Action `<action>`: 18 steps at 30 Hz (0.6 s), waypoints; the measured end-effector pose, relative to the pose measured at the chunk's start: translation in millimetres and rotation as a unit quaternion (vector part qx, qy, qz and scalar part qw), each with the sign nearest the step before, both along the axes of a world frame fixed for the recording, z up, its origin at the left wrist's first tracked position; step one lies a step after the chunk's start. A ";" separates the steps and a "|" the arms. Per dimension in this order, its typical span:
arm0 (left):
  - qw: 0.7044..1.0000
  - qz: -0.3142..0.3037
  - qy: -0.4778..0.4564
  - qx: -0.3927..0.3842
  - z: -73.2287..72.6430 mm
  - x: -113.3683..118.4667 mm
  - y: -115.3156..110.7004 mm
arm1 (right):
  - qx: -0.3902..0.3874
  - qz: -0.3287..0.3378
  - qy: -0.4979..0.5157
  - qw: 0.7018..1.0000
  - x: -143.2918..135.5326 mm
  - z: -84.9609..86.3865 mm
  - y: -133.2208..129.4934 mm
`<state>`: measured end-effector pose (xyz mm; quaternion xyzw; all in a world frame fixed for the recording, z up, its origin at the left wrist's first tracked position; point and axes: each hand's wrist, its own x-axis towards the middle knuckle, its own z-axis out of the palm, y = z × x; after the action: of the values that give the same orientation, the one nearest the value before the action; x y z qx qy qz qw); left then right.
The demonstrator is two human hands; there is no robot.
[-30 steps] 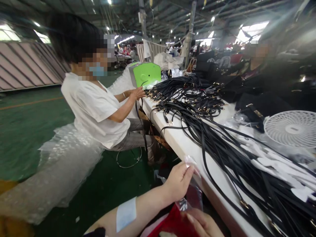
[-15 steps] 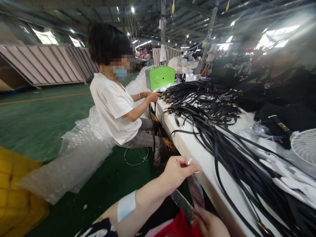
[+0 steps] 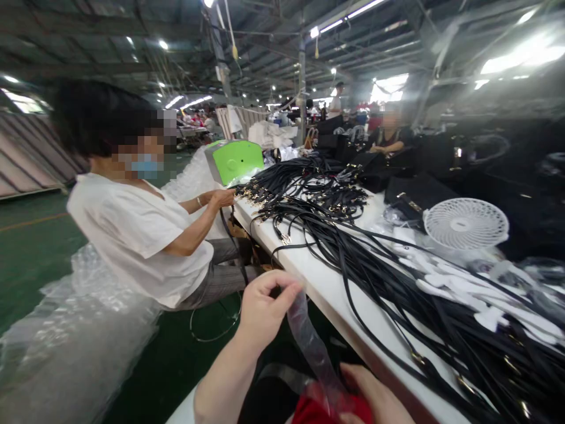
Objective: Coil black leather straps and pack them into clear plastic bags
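Note:
My left hand is closed, thumb and fingers pinching the top end of a clear plastic strip. From there the strip slants down to a red cloth-like item at the bottom of the view. My right hand is curled at the right side of that red item, by the strip's lower end; its fingertips are partly hidden and it seems to grip the plastic there. Both hands are in front of the white table's near edge. Long black straps with gold-coloured clasps lie heaped on the white table.
A co-worker in a white shirt sits at the left, hands on the far straps. Beyond stands a green machine. A white fan grille and white pieces lie at the right. Bubble wrap covers floor at left.
My view has swung to the right. My left hand now holds the strip's end up, and more of the strip shows stretched between it and the red item. My right hand stays low.

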<state>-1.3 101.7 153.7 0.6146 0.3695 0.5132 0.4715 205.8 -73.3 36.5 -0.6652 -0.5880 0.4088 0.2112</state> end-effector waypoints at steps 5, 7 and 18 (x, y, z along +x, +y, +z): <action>0.921 -0.304 0.230 -0.085 -43.1 29.0 -33.9 | 0.113 -0.131 0.175 0.969 -12.3 42.6 -0.7; 0.897 -0.338 0.269 -0.097 -62.5 31.8 -47.8 | 0.129 -0.127 0.152 0.972 -18.5 47.4 6.1; 0.887 -0.355 0.263 -0.134 -84.5 21.8 -58.6 | 0.254 -0.214 -0.107 0.937 20.8 65.7 -16.5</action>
<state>20.5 43.0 69.2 0.7483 0.3023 0.0769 0.5854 226.6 -89.8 102.2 -0.7391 -0.5353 0.1179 0.3915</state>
